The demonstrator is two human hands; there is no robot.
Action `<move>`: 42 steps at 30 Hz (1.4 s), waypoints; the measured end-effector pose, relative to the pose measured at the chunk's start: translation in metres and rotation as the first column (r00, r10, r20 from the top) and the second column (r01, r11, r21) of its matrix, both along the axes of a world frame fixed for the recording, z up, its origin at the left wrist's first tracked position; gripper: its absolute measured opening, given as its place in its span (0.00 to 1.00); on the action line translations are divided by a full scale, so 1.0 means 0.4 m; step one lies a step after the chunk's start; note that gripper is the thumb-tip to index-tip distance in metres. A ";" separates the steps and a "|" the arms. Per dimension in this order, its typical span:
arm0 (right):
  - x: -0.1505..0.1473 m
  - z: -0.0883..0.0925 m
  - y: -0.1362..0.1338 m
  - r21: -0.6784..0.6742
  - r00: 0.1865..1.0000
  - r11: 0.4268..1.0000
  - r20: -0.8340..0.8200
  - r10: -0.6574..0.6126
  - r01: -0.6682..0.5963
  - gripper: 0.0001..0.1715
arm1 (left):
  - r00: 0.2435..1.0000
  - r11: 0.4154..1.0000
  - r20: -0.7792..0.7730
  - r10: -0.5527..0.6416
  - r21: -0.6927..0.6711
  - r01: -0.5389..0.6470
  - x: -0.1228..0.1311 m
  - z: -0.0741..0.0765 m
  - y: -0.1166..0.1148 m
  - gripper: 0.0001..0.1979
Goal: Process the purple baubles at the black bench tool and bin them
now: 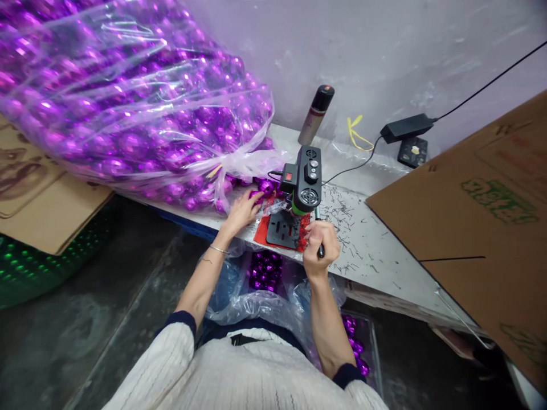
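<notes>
My left hand (244,210) has its fingertips closed round a shiny purple bauble (257,197) at the mouth of a big clear plastic bag (252,162). Another purple bauble (266,186) lies just beyond those fingers. My right hand (321,245) is wrapped round a rod-like handle with a black end (321,251), to the right of a small black machine (308,177). This machine has two round grilles, buttons and a red switch. Its slotted black base plate (280,230) sits on a red cloth (261,230). The spot under the machine's head is partly hidden.
Purple baubles fill the bag at left. More baubles (265,270) lie in plastic below the table edge. A spray can (315,115), a yellow tie (358,134) and a power adapter (408,127) are behind. Black bits litter the table (371,228); a cardboard box (478,216) stands right.
</notes>
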State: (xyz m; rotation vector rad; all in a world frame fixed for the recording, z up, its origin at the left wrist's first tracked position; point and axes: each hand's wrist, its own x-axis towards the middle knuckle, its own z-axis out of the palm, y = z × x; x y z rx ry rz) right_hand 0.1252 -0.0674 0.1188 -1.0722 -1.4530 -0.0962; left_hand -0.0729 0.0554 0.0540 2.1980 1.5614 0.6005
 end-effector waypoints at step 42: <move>-0.004 0.069 0.033 -0.019 0.994 1.000 -0.105 -0.014 0.012 0.17 | 0.587 0.929 0.771 0.246 -0.361 0.086 0.136 -0.074 -0.146 0.34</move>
